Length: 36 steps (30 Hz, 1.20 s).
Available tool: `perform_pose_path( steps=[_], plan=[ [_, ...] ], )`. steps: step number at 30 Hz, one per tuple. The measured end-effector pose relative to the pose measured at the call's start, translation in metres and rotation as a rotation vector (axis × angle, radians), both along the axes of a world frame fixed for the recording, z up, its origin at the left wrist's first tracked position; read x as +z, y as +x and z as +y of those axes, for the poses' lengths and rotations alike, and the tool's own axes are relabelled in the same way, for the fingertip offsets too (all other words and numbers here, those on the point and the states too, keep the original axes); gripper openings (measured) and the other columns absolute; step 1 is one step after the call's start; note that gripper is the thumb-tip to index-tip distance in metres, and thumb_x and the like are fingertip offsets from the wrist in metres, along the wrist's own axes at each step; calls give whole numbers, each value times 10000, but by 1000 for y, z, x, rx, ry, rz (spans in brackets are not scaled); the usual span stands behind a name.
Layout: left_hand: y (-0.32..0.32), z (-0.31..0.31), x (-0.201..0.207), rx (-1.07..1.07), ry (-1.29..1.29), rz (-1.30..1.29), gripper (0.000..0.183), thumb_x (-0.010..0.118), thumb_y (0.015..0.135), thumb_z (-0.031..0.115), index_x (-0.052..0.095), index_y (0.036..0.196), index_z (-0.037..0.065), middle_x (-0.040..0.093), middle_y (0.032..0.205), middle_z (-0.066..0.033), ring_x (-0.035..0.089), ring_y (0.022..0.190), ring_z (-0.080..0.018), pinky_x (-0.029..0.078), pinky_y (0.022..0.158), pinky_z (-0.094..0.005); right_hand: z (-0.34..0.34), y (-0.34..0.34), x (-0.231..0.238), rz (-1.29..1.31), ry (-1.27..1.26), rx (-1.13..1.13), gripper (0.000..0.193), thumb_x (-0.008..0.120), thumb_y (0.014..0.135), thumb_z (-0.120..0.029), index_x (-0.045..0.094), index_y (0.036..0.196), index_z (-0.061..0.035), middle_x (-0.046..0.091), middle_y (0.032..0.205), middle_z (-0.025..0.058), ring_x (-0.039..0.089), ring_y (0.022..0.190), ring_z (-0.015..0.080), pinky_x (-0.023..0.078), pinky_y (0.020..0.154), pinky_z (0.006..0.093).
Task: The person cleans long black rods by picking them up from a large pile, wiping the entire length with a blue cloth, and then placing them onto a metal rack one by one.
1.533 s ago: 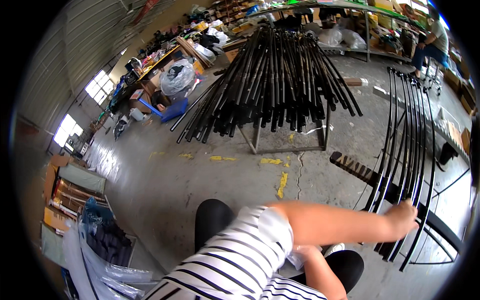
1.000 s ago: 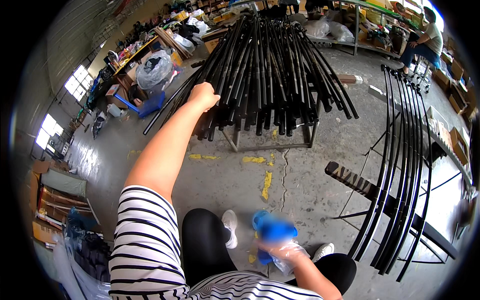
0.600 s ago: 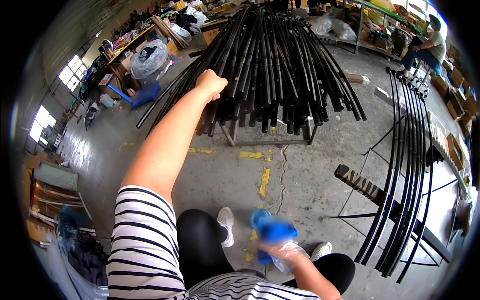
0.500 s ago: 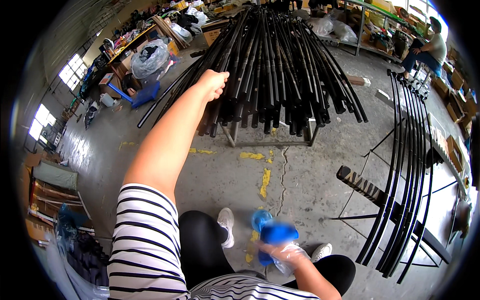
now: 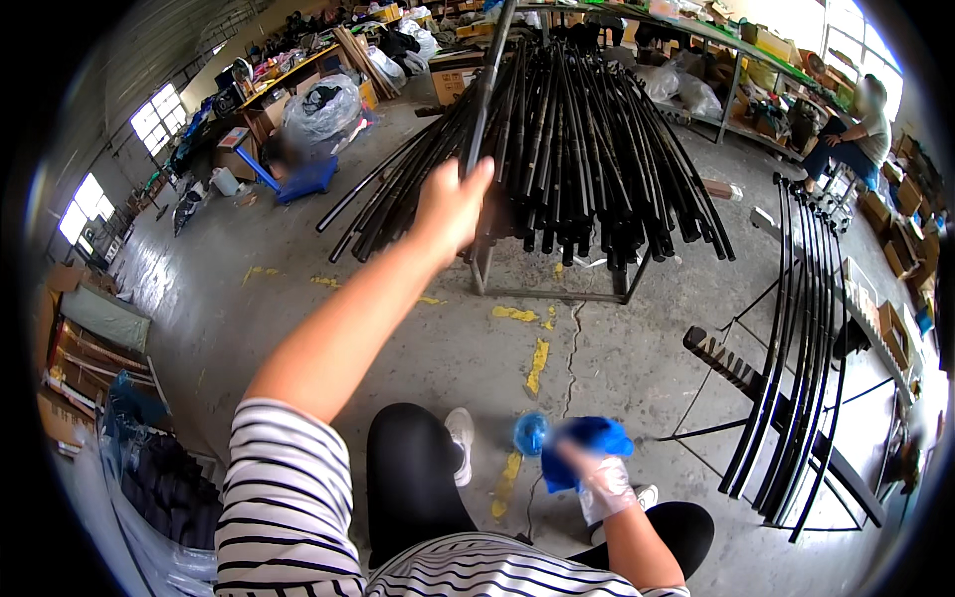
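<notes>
Left hand [image 5: 450,209]: closed in a fist around one black pole, arm stretched out forward.
Black pole [image 5: 487,92]: rises out of the left fist, leaning a little to the right, its upper part running out of view at the top; its lower end is hard to make out.
Pole pile [image 5: 582,164]: many black poles fanned out just beyond and to the right of the left hand, near ends toward the person.
Metal stand [image 5: 552,297]: under the pile, below and right of the left hand.
Right hand [image 5: 587,468]: blurred, gripping a bunched blue cloth, with clear plastic film [image 5: 609,490] about the wrist.
Blue cloth [image 5: 609,436]: spreads forward from the right fingers.
Blue container [image 5: 531,434]: translucent, round, just left of the right hand.
Pole row [image 5: 796,328]: side by side on a rack, well right of both hands.
</notes>
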State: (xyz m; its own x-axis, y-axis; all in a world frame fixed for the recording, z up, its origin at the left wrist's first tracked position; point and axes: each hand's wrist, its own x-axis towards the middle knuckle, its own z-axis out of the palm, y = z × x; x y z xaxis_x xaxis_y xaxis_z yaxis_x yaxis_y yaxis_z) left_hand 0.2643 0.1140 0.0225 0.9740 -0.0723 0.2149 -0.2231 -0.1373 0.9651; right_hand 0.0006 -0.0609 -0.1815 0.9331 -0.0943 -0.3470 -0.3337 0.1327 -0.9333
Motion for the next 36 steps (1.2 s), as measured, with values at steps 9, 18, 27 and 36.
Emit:
perform_pose_path(
  steps=[9, 18, 27, 36],
  plan=[
    [-274, 91, -105, -459, -78, 294, 214, 526, 904, 241, 491, 755, 92, 408, 557, 61, 358, 480, -23, 291, 430, -200, -4, -2, 70, -382, 745, -181, 281, 638, 680, -231, 589, 874, -34, 619, 908, 87, 589, 874, 237, 460, 839, 363],
    [-325, 140, -149, -537, 430, 27, 267, 676, 768, 230, 533, 698, 16, 493, 546, -152, 483, 457, -298, 395, 440, -330, -39, -8, 183, -640, 808, -270, 509, 588, 706, -272, 518, 1126, 8, 559, 1149, 157, 523, 1077, 298, 337, 1008, 439],
    [-367, 231, -161, -164, 694, -181, 265, 640, 773, 296, 577, 747, 40, 548, 619, -193, 535, 582, -401, 421, 517, -458, -154, 11, 288, -983, 773, -162, 554, 544, 799, -368, 472, 1168, 38, 548, 1144, 192, 575, 1007, 299, 485, 880, 422],
    [-353, 332, -217, 307, 985, -293, 262, 647, 742, 175, 481, 590, 41, 466, 527, -170, 480, 522, -393, 356, 473, -441, -280, 11, 317, -868, 419, -412, 236, 522, 824, -120, 516, 1032, -8, 570, 848, 99, 546, 621, 130, 481, 540, 244]
  ],
)
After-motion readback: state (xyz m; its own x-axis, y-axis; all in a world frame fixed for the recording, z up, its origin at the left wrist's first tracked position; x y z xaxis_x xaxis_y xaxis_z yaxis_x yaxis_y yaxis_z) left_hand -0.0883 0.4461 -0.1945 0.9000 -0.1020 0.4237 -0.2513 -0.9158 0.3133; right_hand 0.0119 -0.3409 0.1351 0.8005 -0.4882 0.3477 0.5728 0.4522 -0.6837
